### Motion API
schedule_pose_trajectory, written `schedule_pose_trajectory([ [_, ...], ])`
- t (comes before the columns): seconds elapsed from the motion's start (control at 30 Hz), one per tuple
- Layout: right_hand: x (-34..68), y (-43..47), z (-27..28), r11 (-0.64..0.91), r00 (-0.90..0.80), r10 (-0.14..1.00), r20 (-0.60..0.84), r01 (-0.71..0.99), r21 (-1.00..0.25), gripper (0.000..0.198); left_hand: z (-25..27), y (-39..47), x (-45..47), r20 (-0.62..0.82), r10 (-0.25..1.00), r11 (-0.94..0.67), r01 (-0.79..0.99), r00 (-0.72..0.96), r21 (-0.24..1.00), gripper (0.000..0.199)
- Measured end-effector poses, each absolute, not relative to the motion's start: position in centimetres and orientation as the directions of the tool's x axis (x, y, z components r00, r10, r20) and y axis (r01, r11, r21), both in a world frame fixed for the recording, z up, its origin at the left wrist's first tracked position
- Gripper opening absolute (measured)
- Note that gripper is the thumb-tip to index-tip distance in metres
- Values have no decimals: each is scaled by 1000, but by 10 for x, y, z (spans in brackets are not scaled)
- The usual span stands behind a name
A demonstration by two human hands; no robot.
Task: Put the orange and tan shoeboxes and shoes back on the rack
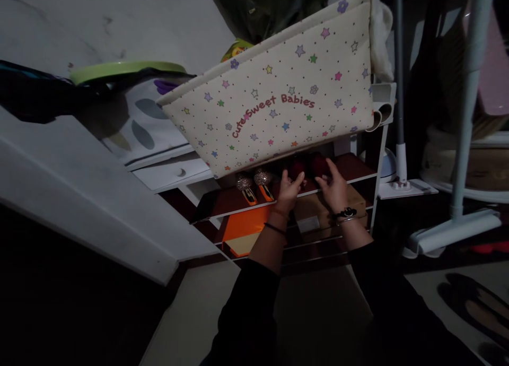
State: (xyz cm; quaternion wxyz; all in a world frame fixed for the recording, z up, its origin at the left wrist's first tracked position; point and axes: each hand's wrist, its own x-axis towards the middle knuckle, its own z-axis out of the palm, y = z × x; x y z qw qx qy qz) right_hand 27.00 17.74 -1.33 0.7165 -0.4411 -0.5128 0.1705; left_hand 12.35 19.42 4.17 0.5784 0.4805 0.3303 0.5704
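Observation:
On a shelf of the white rack (pixel 376 175), a pair of dark red shoes (pixel 317 164) sits in deep shadow, showing only in part. My left hand (pixel 291 188) has its fingers curled at the left shoe of the pair, thumb up. At the right one, my right hand (pixel 334 185) grips with thumb and fingers. Left of my hands on the same shelf is a pair of glittery shoes (pixel 262 183) with orange and black undersides. An orange box (pixel 244 225) and a brown cardboard box (pixel 310 223) lie on the level below.
A cream fabric bin (pixel 274 90) printed with stars and "Cute Sweet Babies" overhangs the shelf from the rack's top. A light-blue mop (pixel 457 233) and a grey pole (pixel 401 90) stand at right. Dark shoes (pixel 473 302) lie on the floor, lower right.

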Motion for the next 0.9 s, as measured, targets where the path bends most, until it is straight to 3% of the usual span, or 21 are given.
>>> schedule_pose_trajectory([
  [0.17, 278, 180, -10, 565, 338, 769, 542, 39, -825, 86, 37, 197, 122, 147, 977, -88, -340, 153, 936, 65],
  [0.4, 278, 185, -14, 581, 384, 727, 569, 97, -808, 86, 35, 199, 123, 159, 975, -92, -369, 157, 925, 60],
  [0.6, 279, 183, -13, 566, 354, 748, 561, 99, -818, 90, 32, 199, 123, 126, 980, -58, -384, 154, 921, 77],
  [0.9, 273, 179, -14, 590, 387, 688, 614, 194, -784, 80, 30, 201, 120, 157, 976, -100, -332, 150, 938, 73],
])
